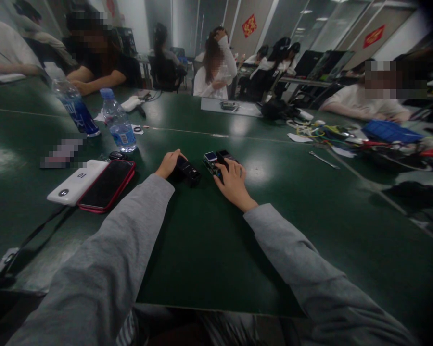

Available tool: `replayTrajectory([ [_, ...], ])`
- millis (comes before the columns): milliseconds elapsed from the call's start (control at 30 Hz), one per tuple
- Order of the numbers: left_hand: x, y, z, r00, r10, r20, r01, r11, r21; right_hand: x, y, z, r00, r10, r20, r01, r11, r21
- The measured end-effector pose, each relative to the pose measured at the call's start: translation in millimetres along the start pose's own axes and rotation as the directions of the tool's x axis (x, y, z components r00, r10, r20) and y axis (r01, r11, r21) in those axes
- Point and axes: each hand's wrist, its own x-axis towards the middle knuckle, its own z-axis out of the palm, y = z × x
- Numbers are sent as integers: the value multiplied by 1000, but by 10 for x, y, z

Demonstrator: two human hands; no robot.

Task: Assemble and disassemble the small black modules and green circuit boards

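Near the middle of the green table (216, 250), my left hand (169, 164) has its fingers closed on the upper end of a black device (188, 171). To the right, my right hand (234, 182) has its fingers spread over a green circuit board (211, 166) with a small screen. Its fingertips touch the board and the dark part beside it. Another dark device (227, 154) lies just behind the right fingers, partly hidden by them. The two hands are apart, with the black device and the board between them.
At left lie a white power bank (77, 182) and a red-cased phone (107, 185). Two bottles (120, 122) stand behind them. A wrench (324, 160), tangled cables and a blue tray (393, 132) are at right. Several people sit around the tables.
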Motion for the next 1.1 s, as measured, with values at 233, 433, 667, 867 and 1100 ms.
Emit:
replayTrajectory([
  [233,8,-15,11,1000,-6,-5,6,1000,-1,0,-1,2,1000,5,5,-5,1000,4],
  [433,16,-20,13,1000,-2,-11,2,1000,5,1,4,13,1000,1,0,-1,1000,5],
  [667,16,-15,1,1000,24,-4,-24,1000,9,6,16,30,1000,-6,-11,6,1000,12],
  [867,18,-27,-2,1000,21,-7,-21,1000,17,4,19,27,1000,-7,0,7,1000,17],
  [1100,40,-59,4,1000,12,-9,-12,1000,-12,2,12,17,1000,-7,-1,7,1000,5],
])
